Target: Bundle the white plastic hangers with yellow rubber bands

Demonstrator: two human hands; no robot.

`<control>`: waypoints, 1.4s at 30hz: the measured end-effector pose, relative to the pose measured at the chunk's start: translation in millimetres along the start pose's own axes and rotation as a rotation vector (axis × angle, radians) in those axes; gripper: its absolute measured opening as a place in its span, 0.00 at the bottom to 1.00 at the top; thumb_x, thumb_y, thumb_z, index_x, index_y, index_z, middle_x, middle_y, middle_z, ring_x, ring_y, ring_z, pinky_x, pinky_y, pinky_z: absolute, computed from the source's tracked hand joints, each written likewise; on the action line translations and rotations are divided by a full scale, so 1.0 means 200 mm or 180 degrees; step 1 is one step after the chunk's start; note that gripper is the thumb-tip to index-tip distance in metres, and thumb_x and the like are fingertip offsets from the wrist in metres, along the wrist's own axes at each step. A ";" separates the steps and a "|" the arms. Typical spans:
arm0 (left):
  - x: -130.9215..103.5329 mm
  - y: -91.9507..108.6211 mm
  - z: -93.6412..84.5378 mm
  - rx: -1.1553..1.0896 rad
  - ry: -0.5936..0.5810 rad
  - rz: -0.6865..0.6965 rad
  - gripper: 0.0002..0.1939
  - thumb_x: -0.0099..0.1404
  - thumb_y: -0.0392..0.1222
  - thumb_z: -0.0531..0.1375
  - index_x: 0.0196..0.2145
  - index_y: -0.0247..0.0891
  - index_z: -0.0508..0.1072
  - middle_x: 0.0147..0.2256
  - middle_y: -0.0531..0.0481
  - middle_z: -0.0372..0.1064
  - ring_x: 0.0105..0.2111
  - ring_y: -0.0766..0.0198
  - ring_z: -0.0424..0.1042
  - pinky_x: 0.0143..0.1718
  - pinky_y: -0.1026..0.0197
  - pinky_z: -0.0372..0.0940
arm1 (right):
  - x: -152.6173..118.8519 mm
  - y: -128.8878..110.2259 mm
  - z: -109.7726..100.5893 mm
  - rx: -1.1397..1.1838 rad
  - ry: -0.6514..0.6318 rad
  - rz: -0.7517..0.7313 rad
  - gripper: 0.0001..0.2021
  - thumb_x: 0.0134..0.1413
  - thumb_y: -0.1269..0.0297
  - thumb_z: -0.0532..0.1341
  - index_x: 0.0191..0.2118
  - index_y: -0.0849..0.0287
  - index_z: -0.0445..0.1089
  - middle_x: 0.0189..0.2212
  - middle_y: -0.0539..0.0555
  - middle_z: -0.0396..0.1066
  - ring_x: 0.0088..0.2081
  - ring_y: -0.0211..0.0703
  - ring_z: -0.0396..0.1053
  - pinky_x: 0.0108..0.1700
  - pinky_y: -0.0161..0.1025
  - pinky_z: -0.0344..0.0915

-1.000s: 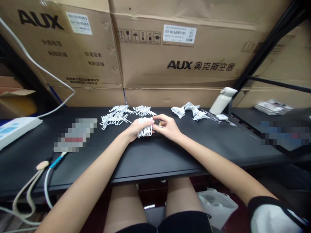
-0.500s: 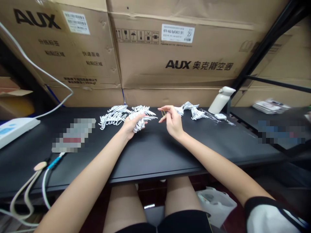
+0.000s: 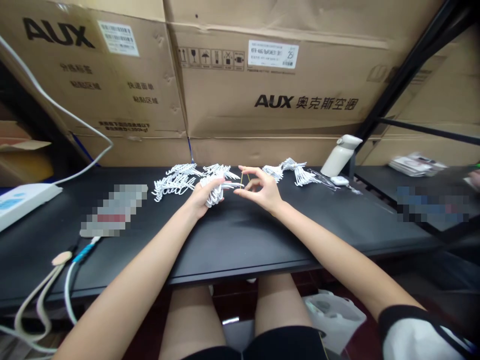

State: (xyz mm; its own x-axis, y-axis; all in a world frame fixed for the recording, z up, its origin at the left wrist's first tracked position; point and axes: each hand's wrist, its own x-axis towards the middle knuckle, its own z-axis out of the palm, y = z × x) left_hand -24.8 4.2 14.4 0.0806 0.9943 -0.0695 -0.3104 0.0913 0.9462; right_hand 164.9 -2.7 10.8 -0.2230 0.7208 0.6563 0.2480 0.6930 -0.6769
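White hooks [image 3: 214, 196] sit gripped in your left hand [image 3: 201, 199] over the black table [image 3: 240, 242], straight ends pointing right. Your right hand [image 3: 268, 192] has moved closer, thumb and fingers now spread, stretching the yellow band [image 3: 242, 178] into a loop seemingly wide enough for the bunch.

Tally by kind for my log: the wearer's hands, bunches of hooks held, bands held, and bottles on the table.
Hands: 2 (left hand, right hand)
Held bunch of white hooks: 1
Yellow band: 1
Bottle: 1
Total: 5
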 end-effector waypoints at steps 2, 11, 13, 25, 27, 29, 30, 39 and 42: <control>0.00 -0.01 0.01 0.0030 -0.0130 -0.0002 0.15 0.48 0.39 0.69 0.35 0.30 0.77 0.34 0.42 0.77 0.26 0.63 0.74 0.20 0.66 0.68 | 0.00 0.00 0.01 -0.0258 -0.0195 -0.0299 0.26 0.39 0.50 0.70 0.44 0.58 0.67 0.53 0.61 0.67 0.25 0.35 0.69 0.24 0.35 0.66; -0.03 -0.02 0.02 0.0082 -0.0370 -0.0080 0.16 0.43 0.37 0.71 0.32 0.30 0.77 0.29 0.46 0.75 0.25 0.65 0.73 0.24 0.66 0.67 | -0.02 0.01 0.07 -0.0504 -0.0374 -0.0494 0.15 0.43 0.55 0.70 0.34 0.59 0.70 0.36 0.52 0.65 0.24 0.31 0.59 0.29 0.36 0.65; -0.03 -0.02 0.02 0.0086 -0.0384 -0.0095 0.16 0.43 0.37 0.71 0.31 0.30 0.77 0.28 0.47 0.75 0.24 0.66 0.72 0.23 0.67 0.66 | -0.02 0.00 0.07 -0.0417 -0.0267 -0.0275 0.14 0.42 0.57 0.70 0.31 0.60 0.69 0.34 0.51 0.64 0.22 0.29 0.56 0.26 0.35 0.62; -0.02 -0.02 0.02 -0.0024 -0.0602 -0.0042 0.13 0.46 0.42 0.67 0.29 0.30 0.75 0.24 0.47 0.74 0.21 0.64 0.72 0.22 0.64 0.66 | -0.04 -0.02 0.17 0.2190 -0.1155 0.2054 0.19 0.42 0.55 0.70 0.32 0.60 0.63 0.22 0.47 0.68 0.25 0.37 0.72 0.24 0.31 0.68; -0.01 -0.03 0.02 -0.0114 -0.0385 -0.0022 0.13 0.46 0.41 0.67 0.29 0.30 0.75 0.24 0.48 0.73 0.20 0.66 0.71 0.22 0.65 0.66 | -0.04 -0.03 0.16 0.2519 -0.1434 0.2380 0.18 0.45 0.54 0.68 0.32 0.61 0.64 0.23 0.49 0.68 0.28 0.39 0.74 0.26 0.30 0.69; -0.01 -0.03 0.02 -0.0236 -0.0233 -0.0007 0.12 0.46 0.40 0.67 0.28 0.30 0.74 0.23 0.49 0.73 0.21 0.66 0.71 0.22 0.66 0.66 | -0.04 -0.04 0.15 0.2772 -0.1637 0.2580 0.17 0.48 0.53 0.66 0.30 0.62 0.65 0.25 0.50 0.69 0.31 0.41 0.76 0.29 0.31 0.70; -0.01 -0.02 0.02 -0.0316 -0.0138 0.0006 0.11 0.47 0.39 0.67 0.28 0.31 0.74 0.23 0.49 0.73 0.22 0.66 0.72 0.22 0.67 0.66 | -0.04 -0.05 0.15 0.2863 -0.1696 0.2635 0.17 0.50 0.53 0.65 0.30 0.62 0.65 0.25 0.51 0.69 0.33 0.42 0.76 0.30 0.32 0.71; 0.00 0.03 0.02 -0.0838 0.0812 0.0066 0.05 0.56 0.36 0.61 0.27 0.34 0.67 0.18 0.56 0.66 0.16 0.72 0.66 0.17 0.69 0.62 | -0.09 -0.07 0.22 0.1969 -0.0400 0.1682 0.15 0.49 0.61 0.64 0.42 0.58 0.64 0.25 0.47 0.69 0.28 0.40 0.75 0.22 0.29 0.66; 0.00 0.04 0.03 -0.0964 0.0922 0.0041 0.05 0.55 0.35 0.61 0.28 0.34 0.67 0.19 0.57 0.66 0.16 0.72 0.66 0.18 0.69 0.62 | -0.10 -0.06 0.23 0.1192 -0.0089 0.1305 0.09 0.52 0.63 0.59 0.39 0.59 0.68 0.26 0.49 0.69 0.19 0.34 0.69 0.18 0.29 0.60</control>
State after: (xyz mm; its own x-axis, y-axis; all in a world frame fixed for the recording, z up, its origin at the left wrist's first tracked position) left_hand -21.7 4.7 23.2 -0.1813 0.9658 -0.1851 -0.5776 0.0477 0.8149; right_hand 123.5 -25.0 -10.5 -0.2049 0.9289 0.3084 -0.0313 0.3087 -0.9506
